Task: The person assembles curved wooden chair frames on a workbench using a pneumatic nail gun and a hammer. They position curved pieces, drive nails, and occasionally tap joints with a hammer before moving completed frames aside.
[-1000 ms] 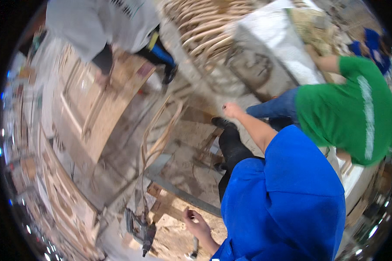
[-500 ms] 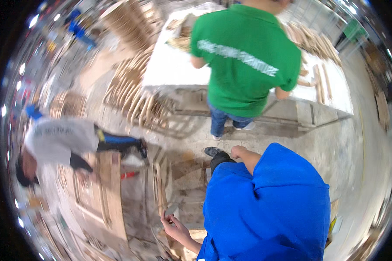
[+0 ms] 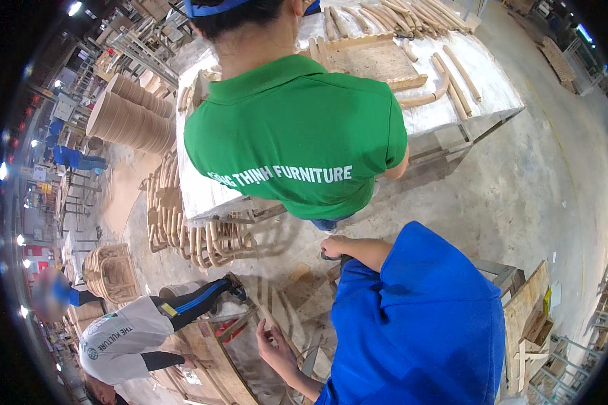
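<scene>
My left hand (image 3: 275, 347) is low in the picture, left of my blue shirt (image 3: 419, 317). Its fingers are half bent, with a gap between thumb and forefinger, and I make out nothing between them. Beyond its fingertips a pale wooden strip (image 3: 267, 312) appears. My right hand (image 3: 334, 247) hangs in front of my body, back side up; its fingers are mostly hidden, so their grip does not show. Just ahead stands a person in a green shirt (image 3: 297, 128), at a white-covered table (image 3: 493, 88).
Curved wooden parts (image 3: 182, 226) are stacked left of the table, near tall round wooden stacks (image 3: 132, 111). At lower left a person in a white shirt (image 3: 125, 337) bends over a wooden panel (image 3: 216, 358). A wooden board (image 3: 528, 314) stands at my right.
The whole view has shifted, and the person in green now appears nearer and further left. A small grey thing seen at my left fingertips earlier no longer shows.
</scene>
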The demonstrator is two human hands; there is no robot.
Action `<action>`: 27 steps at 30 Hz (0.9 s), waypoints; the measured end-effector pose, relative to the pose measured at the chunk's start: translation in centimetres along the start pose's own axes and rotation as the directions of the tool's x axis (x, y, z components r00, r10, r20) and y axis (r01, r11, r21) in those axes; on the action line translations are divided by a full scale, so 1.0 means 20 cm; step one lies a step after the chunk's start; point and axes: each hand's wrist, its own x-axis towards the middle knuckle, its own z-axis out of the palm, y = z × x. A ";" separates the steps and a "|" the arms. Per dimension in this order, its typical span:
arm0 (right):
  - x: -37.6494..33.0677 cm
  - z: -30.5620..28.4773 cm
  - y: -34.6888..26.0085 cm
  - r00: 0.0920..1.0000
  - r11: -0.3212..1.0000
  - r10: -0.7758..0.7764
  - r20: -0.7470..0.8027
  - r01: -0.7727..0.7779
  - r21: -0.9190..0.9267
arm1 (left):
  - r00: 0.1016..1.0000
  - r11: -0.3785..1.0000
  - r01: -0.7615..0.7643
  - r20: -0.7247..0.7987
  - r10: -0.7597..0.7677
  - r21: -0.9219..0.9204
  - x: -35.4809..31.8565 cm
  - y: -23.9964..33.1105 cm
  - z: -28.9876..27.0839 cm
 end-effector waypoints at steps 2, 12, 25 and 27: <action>0.00 -0.03 0.04 0.996 0.998 0.051 0.074 -0.049 -0.028 | 1.000 1.000 0.024 -0.001 -0.024 0.013 -0.03 0.03 0.03; -0.38 -0.09 0.55 0.994 0.999 -0.049 -0.095 0.047 -0.023 | 0.996 0.996 -0.086 -0.033 0.086 -0.002 -0.40 0.23 0.23; -1.07 -0.34 1.30 0.989 0.947 0.137 0.061 -0.113 -0.300 | 0.937 0.879 0.307 0.281 -0.210 -0.366 -1.09 0.14 0.64; -1.07 -0.47 1.36 0.993 0.938 0.119 0.024 -0.105 -0.331 | 0.938 0.847 0.299 0.299 -0.176 -0.440 -1.09 0.18 0.71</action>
